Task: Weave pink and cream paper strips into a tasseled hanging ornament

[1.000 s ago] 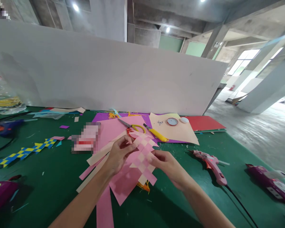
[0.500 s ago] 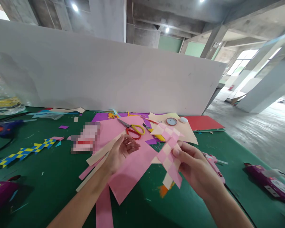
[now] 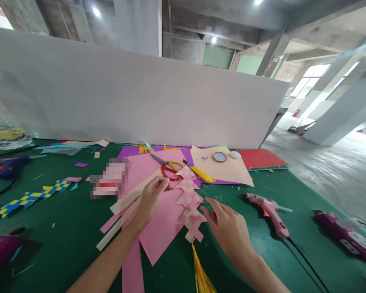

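Note:
A pink and cream woven paper ornament [image 3: 191, 199] with zigzag edges is in front of me, over the pink paper sheet [image 3: 158, 240]. A yellow tassel [image 3: 203, 270] extends from its lower end. My left hand [image 3: 152, 199] is left of the ornament, its fingers curled and pressed together; what they hold, if anything, I cannot make out. To the ornament's right, my right hand [image 3: 227, 224] has thumb and fingers apart, close to its edge and holding nothing. Scissors [image 3: 171, 167] with red and yellow handles and a yellow cutter knife [image 3: 201, 173] are behind the ornament.
A pink glue gun [image 3: 270, 211] lies right of my right hand, with a purple device [image 3: 344, 234] farther right. Cream and pink paper strips [image 3: 118, 224] are beside my left forearm. A blue-yellow woven strip [image 3: 33, 197] is at left. A white panel [image 3: 140, 97] stands behind.
My right hand has let go of the ornament and opened. The ornament has moved left and now extends lengthwise toward me, tassel at the near end. My left hand's fingers have closed.

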`<state>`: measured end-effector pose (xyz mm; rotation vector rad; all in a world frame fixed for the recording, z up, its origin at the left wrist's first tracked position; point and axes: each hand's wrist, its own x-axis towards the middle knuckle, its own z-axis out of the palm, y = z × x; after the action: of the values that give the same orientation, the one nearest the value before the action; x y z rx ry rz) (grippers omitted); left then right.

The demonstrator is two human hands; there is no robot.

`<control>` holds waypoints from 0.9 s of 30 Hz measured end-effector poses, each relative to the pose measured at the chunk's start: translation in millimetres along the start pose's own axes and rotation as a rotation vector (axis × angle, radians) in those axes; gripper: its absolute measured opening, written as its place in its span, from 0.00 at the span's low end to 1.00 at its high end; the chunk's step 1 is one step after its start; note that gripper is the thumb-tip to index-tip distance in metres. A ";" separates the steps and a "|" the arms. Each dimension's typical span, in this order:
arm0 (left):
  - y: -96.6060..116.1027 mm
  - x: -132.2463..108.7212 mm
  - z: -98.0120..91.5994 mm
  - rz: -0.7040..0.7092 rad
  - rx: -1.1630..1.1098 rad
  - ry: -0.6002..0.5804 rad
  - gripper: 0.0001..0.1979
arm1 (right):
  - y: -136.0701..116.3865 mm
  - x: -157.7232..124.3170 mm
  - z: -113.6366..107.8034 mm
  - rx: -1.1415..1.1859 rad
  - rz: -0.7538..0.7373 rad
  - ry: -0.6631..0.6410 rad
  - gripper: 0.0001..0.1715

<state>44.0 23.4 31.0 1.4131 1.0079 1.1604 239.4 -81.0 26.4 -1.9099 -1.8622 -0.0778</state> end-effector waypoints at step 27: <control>-23.2 -10.5 7.0 0.509 0.979 -0.337 0.20 | 9.8 -14.0 26.2 0.033 -0.043 -0.097 0.10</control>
<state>48.7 15.3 6.3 2.6581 1.0372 0.7002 240.3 -84.2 -4.7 -1.8821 -1.9556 0.0323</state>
